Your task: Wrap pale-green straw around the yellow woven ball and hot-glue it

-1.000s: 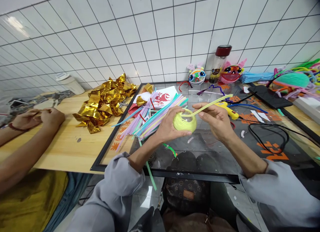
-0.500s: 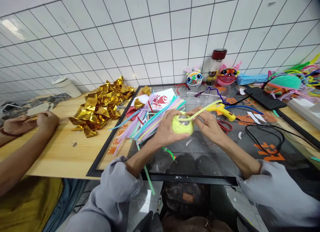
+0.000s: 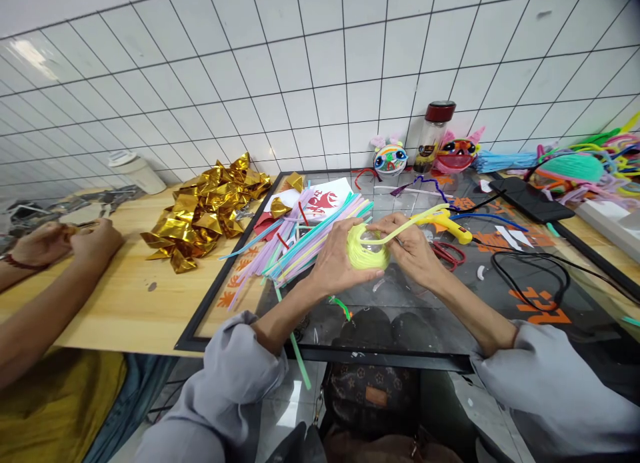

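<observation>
My left hand (image 3: 336, 262) cups a small round ball wrapped in pale yellow pipe cleaner (image 3: 367, 251), held just above the glass table top (image 3: 430, 316). My right hand (image 3: 414, 250) presses against the ball's right side and pinches the loose yellow pipe cleaner end (image 3: 417, 220), which runs up and to the right from the ball. Both hands touch the ball. Grey sleeves cover both my forearms.
A fan of coloured pipe cleaners (image 3: 300, 240) lies left of my hands; a yellow glue gun (image 3: 447, 220) with black cord (image 3: 535, 270) lies right. Crumpled gold foil (image 3: 205, 210) sits on the wooden table. Another person's hands (image 3: 65, 240) work at far left. Jar and masks stand by the wall.
My right hand has moved left, closing in on the ball, and the loose yellow end has come down closer to it. The ball sits slightly higher.
</observation>
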Action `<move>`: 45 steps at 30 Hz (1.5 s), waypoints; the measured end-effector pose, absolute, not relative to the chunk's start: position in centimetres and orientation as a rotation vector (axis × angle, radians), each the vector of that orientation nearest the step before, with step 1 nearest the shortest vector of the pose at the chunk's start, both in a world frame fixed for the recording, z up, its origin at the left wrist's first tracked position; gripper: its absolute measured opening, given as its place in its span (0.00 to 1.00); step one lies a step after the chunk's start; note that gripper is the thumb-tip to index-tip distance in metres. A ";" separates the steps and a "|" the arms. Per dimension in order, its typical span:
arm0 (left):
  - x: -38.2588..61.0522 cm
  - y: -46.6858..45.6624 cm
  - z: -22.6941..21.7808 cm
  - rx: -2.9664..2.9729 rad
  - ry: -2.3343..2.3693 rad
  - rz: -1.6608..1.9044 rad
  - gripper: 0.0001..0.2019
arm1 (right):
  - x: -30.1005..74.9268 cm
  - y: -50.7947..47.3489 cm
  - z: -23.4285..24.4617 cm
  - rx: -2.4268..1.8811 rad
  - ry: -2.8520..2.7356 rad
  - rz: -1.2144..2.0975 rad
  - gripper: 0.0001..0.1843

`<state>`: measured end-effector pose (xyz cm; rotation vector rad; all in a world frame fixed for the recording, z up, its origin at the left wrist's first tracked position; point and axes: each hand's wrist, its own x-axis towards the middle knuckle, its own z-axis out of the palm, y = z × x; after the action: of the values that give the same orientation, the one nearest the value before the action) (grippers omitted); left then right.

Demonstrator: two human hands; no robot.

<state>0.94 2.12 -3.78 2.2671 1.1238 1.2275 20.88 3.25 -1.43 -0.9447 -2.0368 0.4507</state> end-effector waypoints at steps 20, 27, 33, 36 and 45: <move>0.6 2.4 -2.9 2.140 1.063 1.214 0.32 | 20.7 2.8 -0.6 -0.817 -1.880 0.829 0.17; 0.9 2.0 -2.4 2.113 1.108 1.224 0.32 | 20.2 2.3 -0.6 -0.804 -1.575 1.001 0.17; 0.9 2.0 -2.2 2.115 1.101 1.218 0.31 | 19.6 2.2 0.0 -0.794 -1.299 1.088 0.20; 0.9 1.9 -2.2 2.119 1.109 1.208 0.31 | 19.6 2.4 -0.2 -0.825 -1.242 1.130 0.23; 1.1 1.9 -2.1 2.108 1.135 1.217 0.32 | 19.5 4.6 -1.2 -0.875 -1.233 1.099 0.23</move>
<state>1.06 1.93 -2.10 2.1081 1.1350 1.2168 19.55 4.56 -1.23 -0.8748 -1.2335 1.0988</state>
